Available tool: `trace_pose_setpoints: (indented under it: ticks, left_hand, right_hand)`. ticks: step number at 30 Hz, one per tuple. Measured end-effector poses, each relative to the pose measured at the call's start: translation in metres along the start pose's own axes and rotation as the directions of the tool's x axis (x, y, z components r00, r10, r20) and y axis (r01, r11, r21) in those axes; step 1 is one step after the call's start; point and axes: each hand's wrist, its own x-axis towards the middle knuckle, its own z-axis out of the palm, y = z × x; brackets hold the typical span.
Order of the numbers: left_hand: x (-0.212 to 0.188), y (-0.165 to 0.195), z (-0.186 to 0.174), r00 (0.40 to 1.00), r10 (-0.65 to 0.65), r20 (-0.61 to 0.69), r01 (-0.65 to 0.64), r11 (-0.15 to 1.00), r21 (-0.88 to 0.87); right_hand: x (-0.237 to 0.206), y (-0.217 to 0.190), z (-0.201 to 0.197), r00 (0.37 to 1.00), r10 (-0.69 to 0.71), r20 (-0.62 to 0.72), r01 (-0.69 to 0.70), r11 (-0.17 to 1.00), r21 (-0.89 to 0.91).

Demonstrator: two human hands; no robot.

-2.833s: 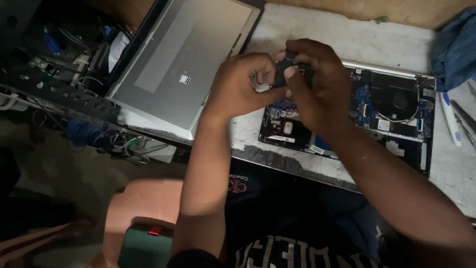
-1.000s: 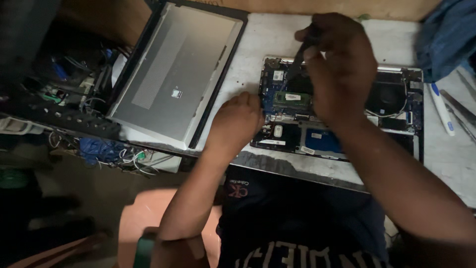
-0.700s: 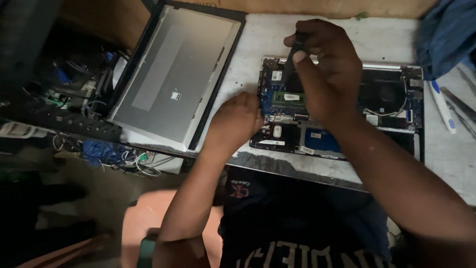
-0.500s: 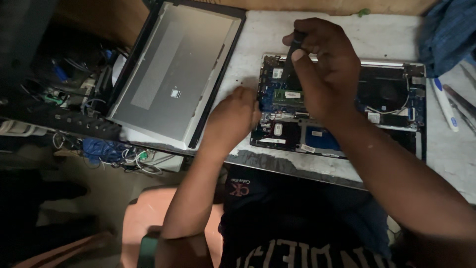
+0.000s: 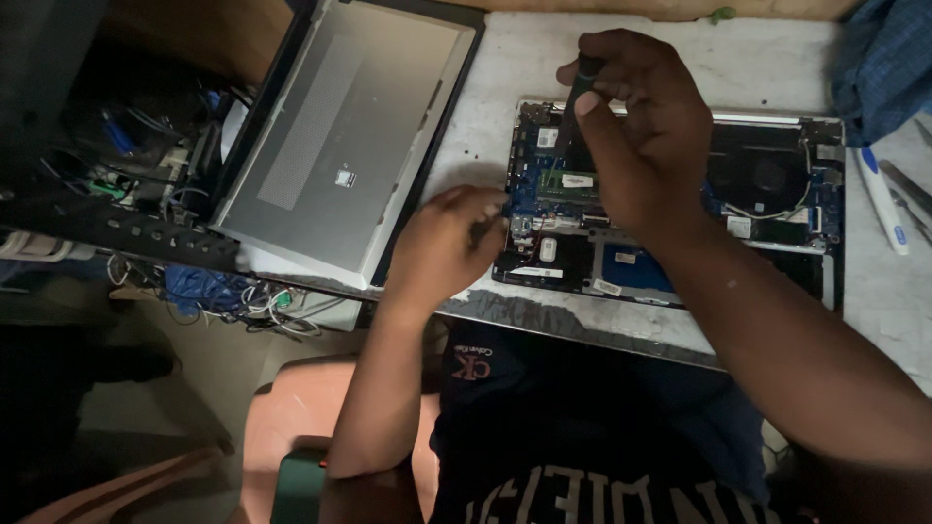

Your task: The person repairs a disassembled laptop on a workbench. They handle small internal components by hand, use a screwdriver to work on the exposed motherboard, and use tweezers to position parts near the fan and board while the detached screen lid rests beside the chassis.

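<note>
Bottom cover (image 5: 340, 155) already off and lying left on the bench (image 5: 505, 58), my right hand (image 5: 641, 136) pinches a dark screwdriver (image 5: 573, 102) over the opened laptop (image 5: 777, 204) (board exposed, parts apparently all in place), left hand (image 5: 447, 243) curled at its edge, holding nothing visible.

An electronics repair workshop: an opened laptop (image 5: 680, 204) lies on a worn white bench (image 5: 505, 107), tools (image 5: 888, 199) at its right edge, tangled cables (image 5: 223, 291) beside it.
</note>
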Motion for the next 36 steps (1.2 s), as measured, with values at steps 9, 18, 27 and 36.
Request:
trace_pose_setpoints:
  ticks: [9, 18, 27, 36]
  left_hand:
    - [0.006, 0.003, 0.006, 0.999, 0.046, -0.009, -0.043, 0.979, 0.199]
    - [0.014, -0.006, 0.026, 0.996, 0.068, 0.057, -0.085, 0.923, 0.376]
    - [0.023, -0.016, 0.023, 0.988, -0.129, -0.086, 0.155, 0.840, 0.519]
    - [0.035, -0.039, 0.042, 0.985, 0.148, -0.085, -0.013, 0.559, 0.829]
  right_hand:
    - [0.002, -0.004, 0.004, 0.996, 0.069, -0.062, -0.063, 0.994, 0.095]
    - [-0.001, 0.001, -0.001, 0.999, 0.050, -0.018, -0.050, 0.998, 0.025]
    - [0.000, 0.005, -0.007, 1.000, -0.005, 0.015, 0.006, 0.998, -0.060]
    - [-0.002, 0.005, -0.009, 1.000, -0.007, -0.002, 0.007, 0.999, -0.033]
